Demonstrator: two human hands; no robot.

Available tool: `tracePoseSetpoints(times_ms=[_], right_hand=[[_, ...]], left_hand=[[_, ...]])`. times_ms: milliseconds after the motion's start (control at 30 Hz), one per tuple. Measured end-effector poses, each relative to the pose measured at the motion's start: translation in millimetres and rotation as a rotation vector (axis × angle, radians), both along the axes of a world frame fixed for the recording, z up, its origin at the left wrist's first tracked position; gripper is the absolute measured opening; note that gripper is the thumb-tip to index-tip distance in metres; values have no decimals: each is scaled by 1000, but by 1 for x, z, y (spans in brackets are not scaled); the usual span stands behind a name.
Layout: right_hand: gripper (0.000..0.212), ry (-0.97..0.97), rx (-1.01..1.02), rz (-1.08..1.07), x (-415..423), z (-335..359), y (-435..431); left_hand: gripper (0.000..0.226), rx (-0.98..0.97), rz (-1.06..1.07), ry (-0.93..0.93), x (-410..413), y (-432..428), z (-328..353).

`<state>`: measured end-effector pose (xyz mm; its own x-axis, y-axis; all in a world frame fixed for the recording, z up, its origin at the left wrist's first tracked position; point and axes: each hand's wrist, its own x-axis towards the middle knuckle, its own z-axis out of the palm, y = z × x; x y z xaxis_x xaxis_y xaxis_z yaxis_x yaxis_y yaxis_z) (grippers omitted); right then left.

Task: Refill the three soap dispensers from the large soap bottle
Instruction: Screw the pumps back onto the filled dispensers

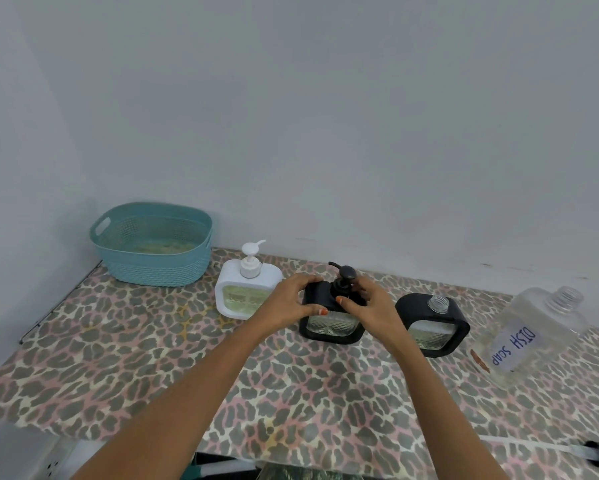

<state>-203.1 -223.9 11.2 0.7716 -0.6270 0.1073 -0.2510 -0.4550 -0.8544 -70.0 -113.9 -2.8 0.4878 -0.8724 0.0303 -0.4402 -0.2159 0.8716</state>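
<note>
Left hand [291,301] fingers curl round the left shoulder of the middle black dispenser [331,327]. Right hand [370,306] fingers curl about its pump [343,277] collar, tips hidden behind. The bench [118,341] runs broad in front of it, with the wall close behind. White dispenser [246,296] just left, uncapped dispenser [433,323] just right, large soap bottle [540,327] farther right, tilted.

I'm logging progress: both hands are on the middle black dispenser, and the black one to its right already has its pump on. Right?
Not quite. In the head view the left hand and right hand are on the middle black dispenser, but the right black dispenser has no pump: its threaded neck stands open.
</note>
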Motion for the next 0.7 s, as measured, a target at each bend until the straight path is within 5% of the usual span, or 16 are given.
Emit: tracePoseSetpoints(times_ms=[267, 533, 700], right_hand=[[39, -43, -94, -229, 16, -7, 11], [36, 31, -7, 64, -2, 8, 3], [29, -14, -45, -59, 2, 2, 3]], left_hand=[[63, -6, 5, -6, -1, 0, 0], [62, -9, -4, -9, 0, 0, -1], [62, -8, -1, -13, 0, 1, -1]])
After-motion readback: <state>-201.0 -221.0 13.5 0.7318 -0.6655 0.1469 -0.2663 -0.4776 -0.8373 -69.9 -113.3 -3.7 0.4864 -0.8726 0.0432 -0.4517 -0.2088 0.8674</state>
